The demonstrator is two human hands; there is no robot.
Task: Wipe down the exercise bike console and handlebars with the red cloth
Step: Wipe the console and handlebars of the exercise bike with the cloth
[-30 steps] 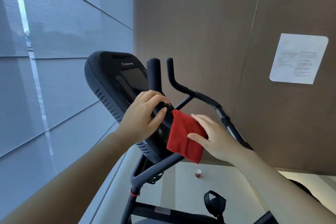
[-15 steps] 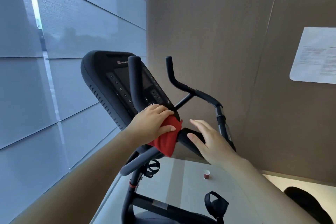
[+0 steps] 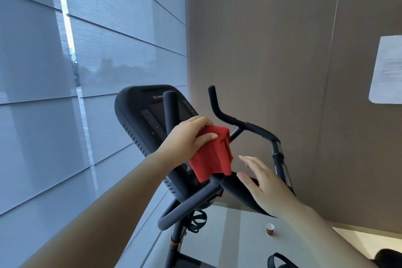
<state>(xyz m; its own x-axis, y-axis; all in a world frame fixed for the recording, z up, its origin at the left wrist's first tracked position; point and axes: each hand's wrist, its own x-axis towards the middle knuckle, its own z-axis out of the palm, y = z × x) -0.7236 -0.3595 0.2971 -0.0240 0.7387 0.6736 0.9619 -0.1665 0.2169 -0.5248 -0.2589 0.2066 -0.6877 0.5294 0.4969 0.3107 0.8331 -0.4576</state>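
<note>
Head view: left hand (image 3: 185, 139) fingers (image 3: 208, 136) pinch red cloth (image 3: 214, 154) against console (image 3: 139, 115).

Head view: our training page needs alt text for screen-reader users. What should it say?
A person's left hand holds a red cloth against the lower part of an exercise bike's console, beside an upright handlebar. The right hand, fingers straight, lies over the black pad next to the cloth. A small cup stands on the floor below.
</note>
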